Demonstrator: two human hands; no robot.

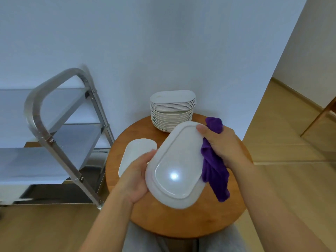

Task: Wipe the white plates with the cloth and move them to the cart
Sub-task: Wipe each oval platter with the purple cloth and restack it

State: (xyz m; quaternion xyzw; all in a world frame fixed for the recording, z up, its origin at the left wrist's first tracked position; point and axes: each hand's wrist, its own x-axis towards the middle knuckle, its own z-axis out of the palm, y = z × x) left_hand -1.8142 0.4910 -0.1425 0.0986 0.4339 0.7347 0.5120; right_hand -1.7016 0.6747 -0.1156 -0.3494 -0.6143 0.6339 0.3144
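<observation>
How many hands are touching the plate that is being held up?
2. The left hand grips the held plate at its left edge; the right hand pinches its upper right rim, also holding the purple cloth.

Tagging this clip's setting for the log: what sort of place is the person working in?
Probably a dish-handling corner of a restaurant or a staged room, not a full kitchen. Clues: a tall stack of white plates on a small round wooden table, a steel tiered cart beside it, bare walls and wood flooring.
</observation>
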